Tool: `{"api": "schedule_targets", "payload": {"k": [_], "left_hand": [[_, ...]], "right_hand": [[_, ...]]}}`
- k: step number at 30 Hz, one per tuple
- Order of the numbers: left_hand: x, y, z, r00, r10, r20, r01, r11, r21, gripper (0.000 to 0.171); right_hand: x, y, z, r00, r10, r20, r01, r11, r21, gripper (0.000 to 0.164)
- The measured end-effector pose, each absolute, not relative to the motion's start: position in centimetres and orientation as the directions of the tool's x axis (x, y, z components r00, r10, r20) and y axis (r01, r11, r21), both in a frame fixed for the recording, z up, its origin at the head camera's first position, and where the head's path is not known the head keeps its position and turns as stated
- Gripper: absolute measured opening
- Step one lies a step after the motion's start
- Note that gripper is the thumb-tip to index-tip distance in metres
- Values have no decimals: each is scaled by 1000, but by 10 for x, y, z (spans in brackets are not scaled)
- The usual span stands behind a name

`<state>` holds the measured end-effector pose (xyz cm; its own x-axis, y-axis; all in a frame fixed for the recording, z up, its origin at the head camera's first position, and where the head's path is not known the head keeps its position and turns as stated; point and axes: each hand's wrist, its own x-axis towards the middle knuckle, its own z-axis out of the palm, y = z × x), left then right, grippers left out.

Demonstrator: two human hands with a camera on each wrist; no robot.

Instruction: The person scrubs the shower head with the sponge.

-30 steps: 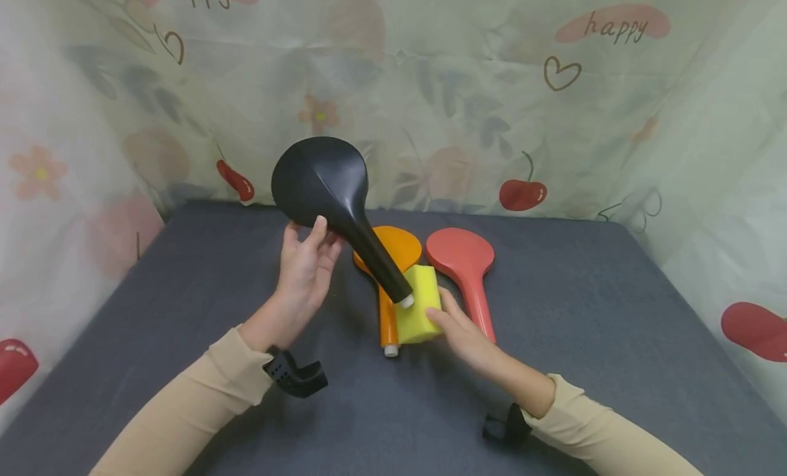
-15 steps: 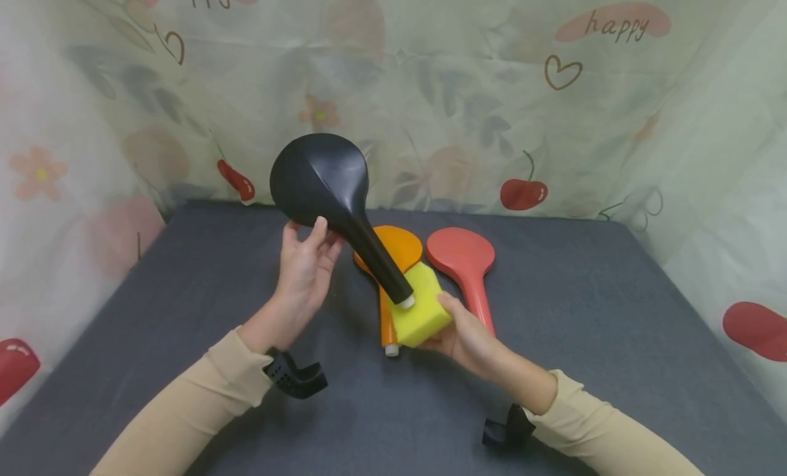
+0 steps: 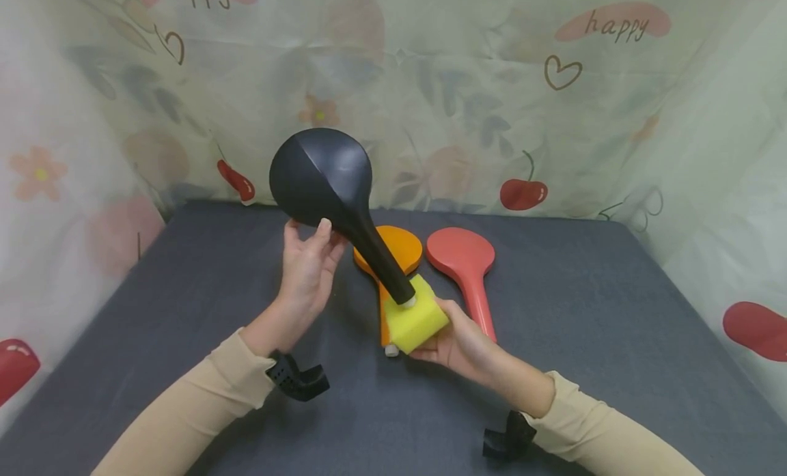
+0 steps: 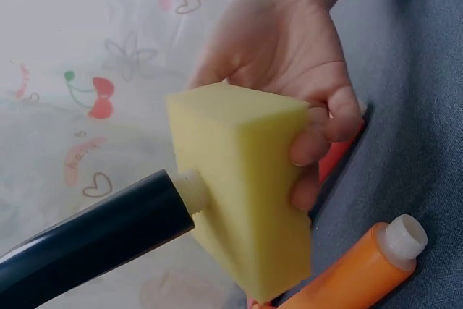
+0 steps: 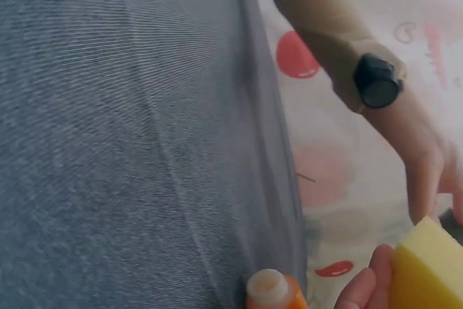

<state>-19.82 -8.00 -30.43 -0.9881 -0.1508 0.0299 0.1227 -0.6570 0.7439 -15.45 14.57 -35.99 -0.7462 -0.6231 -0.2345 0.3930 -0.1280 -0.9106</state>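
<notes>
My left hand (image 3: pixel 307 274) grips a black hand-held shower head (image 3: pixel 322 172) by the lower side of its round head, thumb on the near face. The shower head is raised above the table, its handle slanting down to the right. My right hand (image 3: pixel 464 346) holds a yellow sponge (image 3: pixel 417 319) with its fingers around one side. In the left wrist view, the white threaded end (image 4: pixel 192 191) of the black handle meets the broad face of the sponge (image 4: pixel 217 171). The right fingertips (image 4: pixel 307 171) wrap the sponge's edge.
An orange shower head (image 3: pixel 401 247) with a white threaded end lies on the dark grey table (image 3: pixel 584 312), partly behind the sponge and black handle. To its right lies a red shower head (image 3: pixel 461 250). Patterned curtains (image 3: pixel 430 87) stand at the back and both sides.
The sponge has turned and tilted in my right hand, moving slightly lower around the threaded end. The black shower head has rotated a little in my left hand and risen slightly.
</notes>
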Motion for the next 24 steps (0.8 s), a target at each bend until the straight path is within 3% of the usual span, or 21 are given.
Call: {"api": "schedule_targets", "payload": {"k": [8,12,17,24], "left_hand": [[-198,-81,-305,-983,-179,48,158,-673,723,24],[-199,-84,-307,-982,-184,50,158,-645,748,26],[-200,-90,-313,-988,-154,-11,80,-567,820,29],[-199,-102,-318,-988,-65,-143,-98,-455,885,30]], "right_hand": [[-159,151,-351,-804,-530,-270,420,-186,-888,50],[-162,155,-344,-860,-458,-226,336,-173,-926,49],[-170,161,-334,-931,-334,-148,159,-8,-987,52],[-181,169,-332,-973,-209,-98,44,247,-968,54]]}}
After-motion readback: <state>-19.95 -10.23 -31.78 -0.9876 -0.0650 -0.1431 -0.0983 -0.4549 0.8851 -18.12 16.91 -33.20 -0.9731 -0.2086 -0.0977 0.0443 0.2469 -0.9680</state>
